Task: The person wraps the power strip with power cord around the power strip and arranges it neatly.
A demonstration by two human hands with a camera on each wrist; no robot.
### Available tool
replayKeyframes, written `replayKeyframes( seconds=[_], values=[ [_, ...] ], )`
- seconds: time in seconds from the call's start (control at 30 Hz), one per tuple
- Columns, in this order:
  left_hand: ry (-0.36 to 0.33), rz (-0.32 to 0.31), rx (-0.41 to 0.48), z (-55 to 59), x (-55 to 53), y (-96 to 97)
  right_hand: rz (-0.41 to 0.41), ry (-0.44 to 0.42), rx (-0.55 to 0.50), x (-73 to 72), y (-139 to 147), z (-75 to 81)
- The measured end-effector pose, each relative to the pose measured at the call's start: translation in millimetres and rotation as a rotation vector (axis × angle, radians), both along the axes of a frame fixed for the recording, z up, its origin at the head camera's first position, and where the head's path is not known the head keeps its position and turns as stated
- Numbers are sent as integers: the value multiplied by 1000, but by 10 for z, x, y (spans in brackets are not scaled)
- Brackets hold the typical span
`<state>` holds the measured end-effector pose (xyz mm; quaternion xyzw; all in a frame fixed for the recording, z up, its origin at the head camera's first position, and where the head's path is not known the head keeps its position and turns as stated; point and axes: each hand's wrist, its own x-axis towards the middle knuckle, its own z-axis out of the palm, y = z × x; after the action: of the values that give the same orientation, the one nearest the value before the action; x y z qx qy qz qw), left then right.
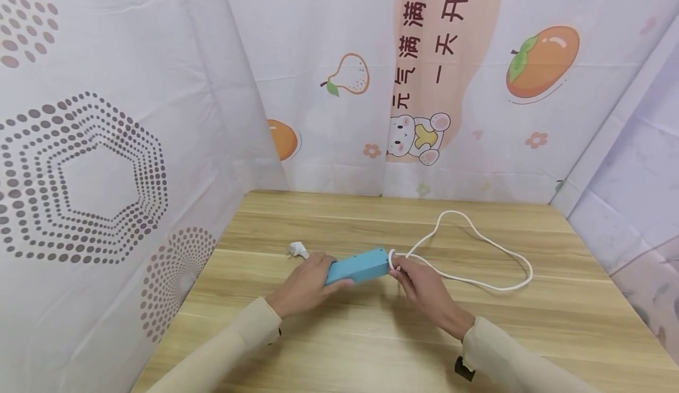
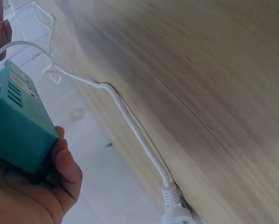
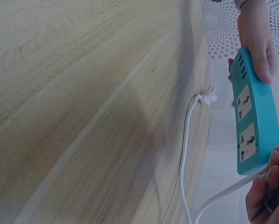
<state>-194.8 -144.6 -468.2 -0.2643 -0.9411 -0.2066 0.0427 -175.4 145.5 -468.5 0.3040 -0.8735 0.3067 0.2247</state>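
A light-blue power strip [image 1: 361, 266] is held above the wooden table, tilted. My left hand [image 1: 310, 281] grips one end of it, thumb along the near side. The right wrist view shows white sockets [image 3: 244, 101] and several dark slots on its face. My right hand [image 1: 427, 287] pinches the white cord [image 2: 132, 125] where it meets the strip's other end; a small cord loop shows there in the head view. From there the cord runs out in a wide loop over the table. Its white plug [image 1: 298, 248] lies beyond my left hand.
The wooden table [image 1: 339, 346] spreads out beneath both hands. Printed white curtains [image 1: 329, 134] hang along its back edge and left side, and another pale curtain [image 1: 626, 204] stands at the right.
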Motion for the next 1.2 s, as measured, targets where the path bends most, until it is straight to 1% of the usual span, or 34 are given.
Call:
replayKeyframes(
  seconds=[0.1,0.2,0.33,0.43,0.6,0.7,0.9,1.0,1.1,1.2],
  values=[
    [-14,-4,-7,35,13,18,14,7,3,1,4,3],
    [-19,7,10,63,23,26,25,10,6,0,4,3],
    [-30,18,70,79,23,13,41,21,17,0,-5,-11],
    [-45,13,124,82,16,1,47,34,30,1,-5,-28],
    [-87,6,189,86,10,-11,50,26,38,-8,7,-58],
    [-120,-2,218,86,14,-5,65,24,36,-12,6,-65],
    [-220,-54,288,104,24,11,134,19,11,-27,-3,-56],
    [-254,-83,314,116,19,4,165,17,9,-43,12,-48],
    [-281,-115,335,124,13,-17,192,18,33,-75,44,-48],
    [-294,-158,334,129,13,-41,214,26,70,-109,87,-58]
  ],
)
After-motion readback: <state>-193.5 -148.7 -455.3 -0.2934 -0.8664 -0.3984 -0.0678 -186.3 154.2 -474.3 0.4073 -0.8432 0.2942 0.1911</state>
